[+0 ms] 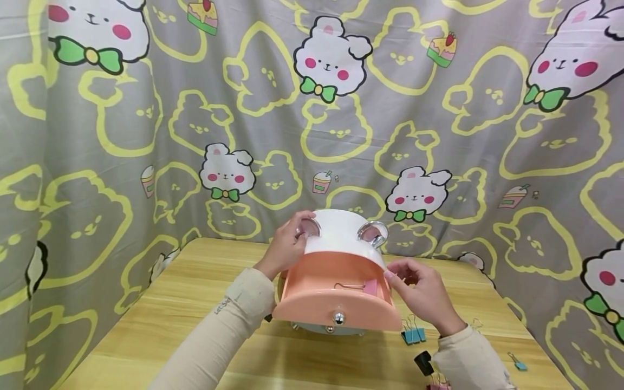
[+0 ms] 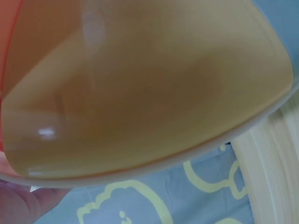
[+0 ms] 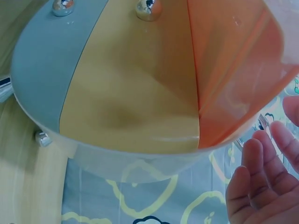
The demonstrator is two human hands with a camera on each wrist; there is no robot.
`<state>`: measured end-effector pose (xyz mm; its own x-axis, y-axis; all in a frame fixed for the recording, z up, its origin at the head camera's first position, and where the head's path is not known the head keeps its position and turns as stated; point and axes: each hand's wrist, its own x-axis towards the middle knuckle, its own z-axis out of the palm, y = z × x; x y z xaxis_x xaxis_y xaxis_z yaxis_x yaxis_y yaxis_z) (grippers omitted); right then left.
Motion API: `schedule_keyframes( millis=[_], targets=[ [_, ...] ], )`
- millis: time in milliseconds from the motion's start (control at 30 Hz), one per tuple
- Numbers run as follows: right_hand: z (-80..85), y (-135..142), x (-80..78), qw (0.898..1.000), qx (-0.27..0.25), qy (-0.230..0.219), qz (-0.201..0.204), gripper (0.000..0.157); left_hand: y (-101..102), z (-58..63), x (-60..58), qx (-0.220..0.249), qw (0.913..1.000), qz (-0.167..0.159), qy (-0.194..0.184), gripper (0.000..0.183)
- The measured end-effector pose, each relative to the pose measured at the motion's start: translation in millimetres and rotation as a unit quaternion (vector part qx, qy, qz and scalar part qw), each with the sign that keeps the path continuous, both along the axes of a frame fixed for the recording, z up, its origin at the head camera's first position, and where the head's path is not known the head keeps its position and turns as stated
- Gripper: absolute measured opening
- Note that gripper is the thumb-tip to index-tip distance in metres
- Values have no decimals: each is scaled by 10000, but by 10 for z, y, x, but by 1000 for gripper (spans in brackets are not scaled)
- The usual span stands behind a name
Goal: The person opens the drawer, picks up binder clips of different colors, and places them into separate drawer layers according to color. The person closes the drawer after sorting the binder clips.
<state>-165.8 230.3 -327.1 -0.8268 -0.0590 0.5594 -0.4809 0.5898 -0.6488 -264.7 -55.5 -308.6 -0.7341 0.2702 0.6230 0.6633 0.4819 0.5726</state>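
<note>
A round white desktop drawer box (image 1: 336,230) with two silver-rimmed ears stands on the table. Its top orange drawer (image 1: 336,309) is pulled out, and a pink binder clip (image 1: 370,287) lies inside. Below it are a yellow drawer (image 3: 131,88) and a blue drawer (image 3: 51,60), both closed in the right wrist view. My left hand (image 1: 286,246) grips the box at its left ear; the box partly hides those fingers in the left wrist view. Beside the orange drawer's right edge is my right hand (image 1: 423,290), fingers loosely bent and holding nothing.
Blue binder clips (image 1: 414,335) lie right of the box. Nearer are a black binder clip (image 1: 424,363) and a pink one (image 1: 439,387), by the right sleeve. Another small blue clip (image 1: 520,366) lies farther right. A patterned curtain (image 1: 273,135) surrounds the wooden table (image 1: 161,303).
</note>
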Motion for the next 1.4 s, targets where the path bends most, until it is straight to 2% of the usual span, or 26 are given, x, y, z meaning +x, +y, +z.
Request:
schedule_keyframes(
  millis=[767,1400],
  targets=[
    [-82,260,82,9993,240,-168,-213,12,-22,17,-6,8,10000,-46,41,43],
    [-220,512,184,9951,715,-607,-319,11,-8,9,21,34,9999,-69,121,43]
  ],
)
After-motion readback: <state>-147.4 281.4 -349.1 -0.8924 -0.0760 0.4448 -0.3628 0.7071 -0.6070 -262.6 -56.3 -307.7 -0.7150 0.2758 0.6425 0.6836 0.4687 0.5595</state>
